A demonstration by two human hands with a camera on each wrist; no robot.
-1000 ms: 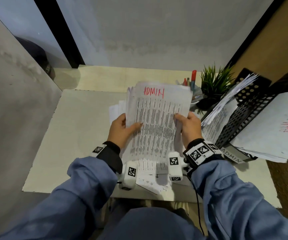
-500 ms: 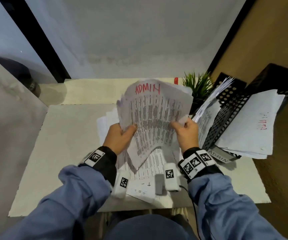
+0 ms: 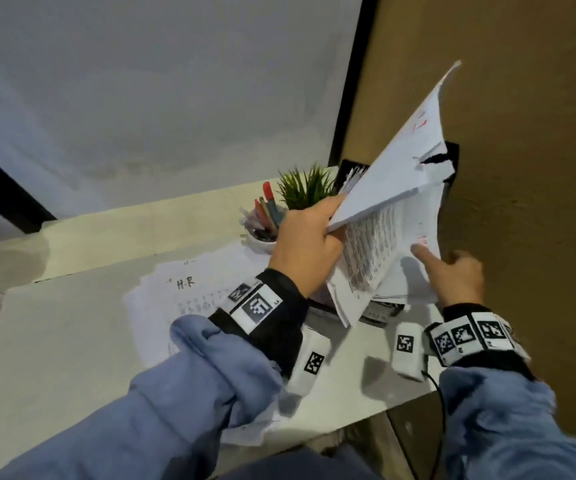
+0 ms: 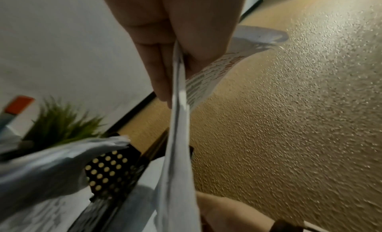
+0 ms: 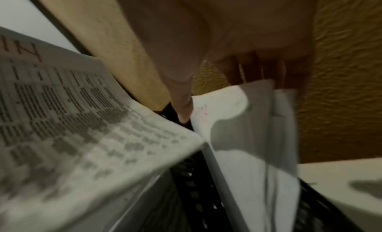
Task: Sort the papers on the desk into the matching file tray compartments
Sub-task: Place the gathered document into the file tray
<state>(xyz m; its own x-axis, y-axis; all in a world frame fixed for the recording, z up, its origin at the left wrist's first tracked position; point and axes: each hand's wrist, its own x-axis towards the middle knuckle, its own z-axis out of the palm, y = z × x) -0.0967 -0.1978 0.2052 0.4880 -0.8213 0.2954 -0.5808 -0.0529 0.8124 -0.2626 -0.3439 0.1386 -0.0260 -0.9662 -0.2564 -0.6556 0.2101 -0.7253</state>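
Note:
My left hand (image 3: pixel 307 244) pinches a thick stack of white papers (image 3: pixel 404 157) and holds it tilted up over the black perforated file tray (image 3: pixel 451 157) at the desk's right. The left wrist view shows thumb and fingers (image 4: pixel 165 55) clamped on the stack's edge (image 4: pixel 177 153). Under the raised stack lies the printed sheet headed ADMIN (image 3: pixel 373 251), curving into the tray. My right hand (image 3: pixel 453 275) is at the tray's near side. Its thumb lies on a white sheet (image 5: pixel 237 113) and its curled fingers are behind it. Most of the tray is hidden by paper.
More papers lie on the desk (image 3: pixel 72 341), one marked H.R (image 3: pixel 189 289). A white cup of pens (image 3: pixel 262 230) and a small green plant (image 3: pixel 304 188) stand behind my left hand. A brown textured wall (image 3: pixel 522 168) rises close behind the tray.
My view and both hands have swung right to the tray. The ADMIN sheet, held upright before me earlier, now lies in the tray. My left hand now lifts a white stack above it.

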